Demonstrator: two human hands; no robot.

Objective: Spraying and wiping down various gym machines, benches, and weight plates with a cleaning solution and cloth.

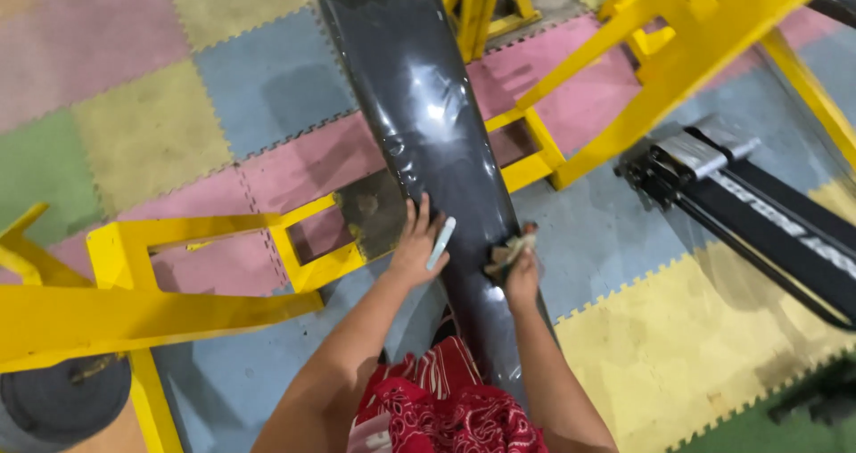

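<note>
On the yellow metal stand [223, 239] lay a long glossy black panel [428, 114], stretching away from the person. The left hand [417, 243] pressed flat on it, fingers spread, a small white stick [440, 242] under them. The right hand [520, 270] gripped a crumpled rag [508, 251] against the panel's edge, over coloured foam floor mats [152, 123].

Workshop: yellow steel stands [223, 266], foam puzzle-mat floor [152, 132], glossy black body panel [428, 123] on stand.
</note>
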